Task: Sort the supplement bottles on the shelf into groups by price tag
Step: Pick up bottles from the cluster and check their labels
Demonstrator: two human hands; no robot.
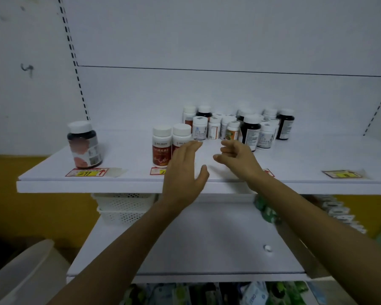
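Risk one is a knock-over: our left hand is stretched flat, fingers straight, right beside the pair of white-capped red-labelled plastic bottles near the front edge of the white metal shelf; a careless sideways sweep could tip the nearer one into its twin or push both off the lip; we cannot tell whether the fingers actually touch it. Risk two is the crowded cluster of small white and dark bottles at the back; they stand packed tight, so a reach in with our right hand could topple neighbours like dominoes. Risk three is mis-sorting; the red-and-yellow paper price tag in front of the lone dark jar with a white cap at far left reads fine, but two more tags are half hidden by our wrists. Pose: both forearms reach forward above the lower shelf; left palm faces right, released, grasping nothing; right fingers loosely curled, thumb out, empty, just in front of the cluster.
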